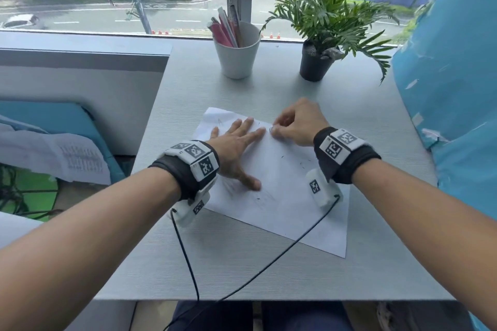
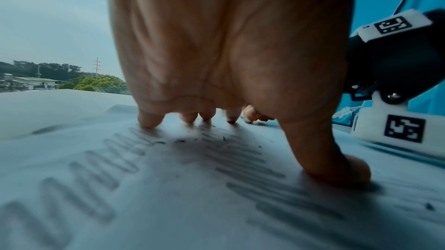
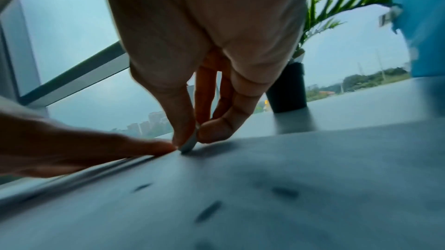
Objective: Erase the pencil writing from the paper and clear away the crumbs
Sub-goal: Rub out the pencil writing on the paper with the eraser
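A white sheet of paper (image 1: 285,196) lies skewed on the grey table (image 1: 228,263). My left hand (image 1: 236,148) presses flat on it with fingers spread, holding it down. Under that palm, the left wrist view shows smudged pencil writing (image 2: 101,174) and dark eraser crumbs (image 2: 224,138). My right hand (image 1: 295,126) pinches a small pale eraser (image 3: 190,144) between thumb and fingers, its tip on the paper near the far edge, right beside my left index fingertip (image 3: 159,147). More crumbs (image 3: 207,210) lie on the sheet close to the right wrist.
A white cup of pens (image 1: 238,54) and a potted plant (image 1: 317,62) stand at the back by the window. A blue padded panel (image 1: 451,88) borders the table's right side. Two black cables (image 1: 188,258) run from the wrist cameras over the front edge.
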